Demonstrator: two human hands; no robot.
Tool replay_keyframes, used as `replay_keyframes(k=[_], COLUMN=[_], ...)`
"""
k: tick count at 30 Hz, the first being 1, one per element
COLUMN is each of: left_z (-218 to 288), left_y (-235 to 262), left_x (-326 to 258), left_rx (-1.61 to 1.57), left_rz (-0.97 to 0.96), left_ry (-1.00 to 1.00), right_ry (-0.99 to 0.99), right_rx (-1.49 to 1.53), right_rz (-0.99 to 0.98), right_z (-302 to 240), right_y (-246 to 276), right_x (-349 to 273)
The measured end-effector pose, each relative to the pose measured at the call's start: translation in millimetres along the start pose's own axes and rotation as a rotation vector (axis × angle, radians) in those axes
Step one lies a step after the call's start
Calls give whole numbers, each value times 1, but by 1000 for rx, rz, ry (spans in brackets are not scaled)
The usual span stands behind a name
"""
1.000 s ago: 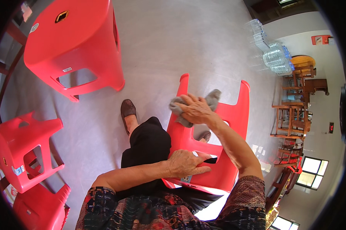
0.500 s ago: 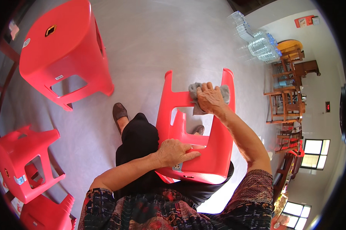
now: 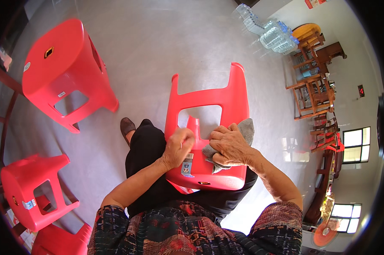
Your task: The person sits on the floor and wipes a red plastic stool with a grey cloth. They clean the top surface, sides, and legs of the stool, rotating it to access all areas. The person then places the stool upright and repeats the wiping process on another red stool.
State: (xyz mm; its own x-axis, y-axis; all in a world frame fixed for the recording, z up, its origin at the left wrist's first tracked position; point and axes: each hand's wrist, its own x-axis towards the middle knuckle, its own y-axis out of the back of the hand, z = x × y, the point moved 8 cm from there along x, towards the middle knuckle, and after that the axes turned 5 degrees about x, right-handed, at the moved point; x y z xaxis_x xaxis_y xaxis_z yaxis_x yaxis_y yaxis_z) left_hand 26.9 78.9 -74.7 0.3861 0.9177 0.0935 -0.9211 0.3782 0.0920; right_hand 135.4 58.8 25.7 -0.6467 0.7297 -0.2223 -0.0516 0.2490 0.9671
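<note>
A red plastic stool (image 3: 204,97) lies tipped across my lap, its legs pointing away from me and its seat end near my body. My right hand (image 3: 230,146) is closed on a grey cloth (image 3: 246,129) and presses it against the stool's side panel, below the opening. My left hand (image 3: 179,146) has its fingers curled at the left edge of the same panel, by the corner of the opening. What its fingertips touch is partly hidden. A blue and white sticker (image 3: 187,165) shows on the panel between my hands.
Another red stool (image 3: 58,63) stands upright at the far left. Two more red stools, one lying over (image 3: 32,193) and one at the lower left edge (image 3: 60,240), are nearby. Clear plastic bottles (image 3: 277,36) and wooden chairs (image 3: 313,97) line the right side.
My right hand has drawn the cloth from the leg end down toward the seat. My left hand has gone from lying with fingers stretched to curled, farther up and left. The stool has shifted slightly.
</note>
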Motion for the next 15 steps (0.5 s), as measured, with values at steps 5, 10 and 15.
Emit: replay_keyframes(k=[5, 10, 15], left_z=[-14, -60, -74], left_y=[26, 18, 15], left_x=[4, -2, -3], left_rx=[466, -538, -655], left_rz=[387, 183, 62], left_ry=[-33, 636, 661], right_ry=[-69, -161, -298], right_rx=[143, 384, 487], right_rz=[33, 170, 280], right_z=[25, 57, 72], right_y=[14, 17, -18], right_x=[-21, -47, -63])
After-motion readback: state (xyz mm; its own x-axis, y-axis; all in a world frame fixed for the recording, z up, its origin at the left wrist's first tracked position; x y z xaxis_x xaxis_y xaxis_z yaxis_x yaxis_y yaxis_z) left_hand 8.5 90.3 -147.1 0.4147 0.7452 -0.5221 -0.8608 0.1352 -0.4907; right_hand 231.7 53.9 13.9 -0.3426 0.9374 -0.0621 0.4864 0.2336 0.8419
